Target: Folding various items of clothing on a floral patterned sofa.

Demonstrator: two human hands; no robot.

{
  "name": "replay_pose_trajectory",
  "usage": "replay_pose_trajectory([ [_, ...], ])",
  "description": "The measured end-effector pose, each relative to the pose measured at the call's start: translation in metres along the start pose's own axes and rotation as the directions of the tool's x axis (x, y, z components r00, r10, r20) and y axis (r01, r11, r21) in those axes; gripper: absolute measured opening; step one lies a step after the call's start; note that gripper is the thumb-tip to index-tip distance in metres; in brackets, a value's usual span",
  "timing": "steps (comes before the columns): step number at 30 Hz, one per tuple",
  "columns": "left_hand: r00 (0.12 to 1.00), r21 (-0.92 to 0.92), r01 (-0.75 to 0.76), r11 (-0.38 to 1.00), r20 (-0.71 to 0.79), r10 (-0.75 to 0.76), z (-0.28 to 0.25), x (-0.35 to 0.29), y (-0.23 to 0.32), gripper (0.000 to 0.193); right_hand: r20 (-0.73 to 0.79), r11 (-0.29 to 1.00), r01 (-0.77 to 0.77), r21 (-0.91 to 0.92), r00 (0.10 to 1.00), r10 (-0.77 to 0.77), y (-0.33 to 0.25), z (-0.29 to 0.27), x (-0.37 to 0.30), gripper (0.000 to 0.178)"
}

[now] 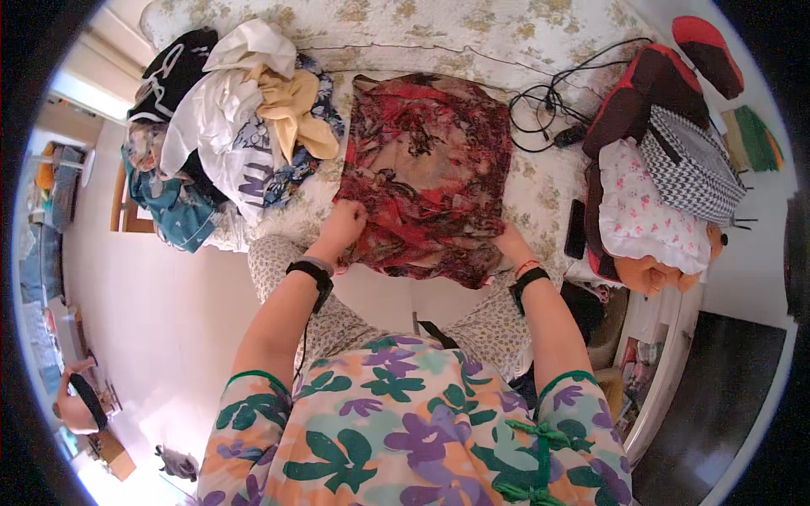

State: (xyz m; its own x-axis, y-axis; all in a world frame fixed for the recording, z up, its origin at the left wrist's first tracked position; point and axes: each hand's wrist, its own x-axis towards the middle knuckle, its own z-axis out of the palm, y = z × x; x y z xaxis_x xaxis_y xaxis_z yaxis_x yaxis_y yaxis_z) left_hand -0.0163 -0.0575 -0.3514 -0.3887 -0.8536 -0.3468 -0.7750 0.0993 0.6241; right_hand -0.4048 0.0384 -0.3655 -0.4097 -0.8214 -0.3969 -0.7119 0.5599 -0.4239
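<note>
A red, black and tan patterned cloth garment (430,169) lies spread out on the flowered bedspread in front of me, its near part hanging over the bed's edge above my knees. At its left side, my left hand (344,226) is closed with the fingers pinching the fabric. My right hand (512,244) grips the opposite side near the lower right corner, fingers partly hidden by the cloth. The fabric between my hands is loosely creased, while the far part lies fairly flat.
A heap of clothes (224,110) in white, yellow, black and teal lies left on the bedspread (472,29). Black cables (553,101) coil at the right, and a black remote (575,228) lies nearer. Beyond it are a houndstooth bag (688,160) and a pink-flowered pillow (641,207).
</note>
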Motion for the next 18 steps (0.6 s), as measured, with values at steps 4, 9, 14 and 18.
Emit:
replay_pose_trajectory([
  [4, 0.779, -0.379, 0.262, 0.887, -0.460, -0.427, 0.006, -0.003, -0.053, 0.028, 0.326, 0.966, -0.238, -0.106, 0.909, 0.260, -0.013, -0.013, -0.003, 0.043],
  [9, 0.827, -0.585, 0.422, 0.693, -0.065, -0.558, 0.025, -0.011, -0.054, 0.038, 0.392, 0.944, -0.252, -0.214, 0.863, 0.319, 0.015, -0.008, -0.010, 0.043],
  [14, 0.960, -0.016, 0.274, 0.962, 0.059, -0.273, 0.016, -0.026, -0.051, 0.043, 0.475, 0.970, -0.242, -0.010, 0.853, 0.217, 0.005, -0.013, -0.018, 0.045],
  [18, 0.929, -0.613, 0.363, 0.702, 0.175, -0.327, -0.004, -0.030, -0.043, 0.049, 0.493, 0.971, -0.128, 0.200, 0.870, 0.013, -0.010, -0.045, -0.023, 0.049],
])
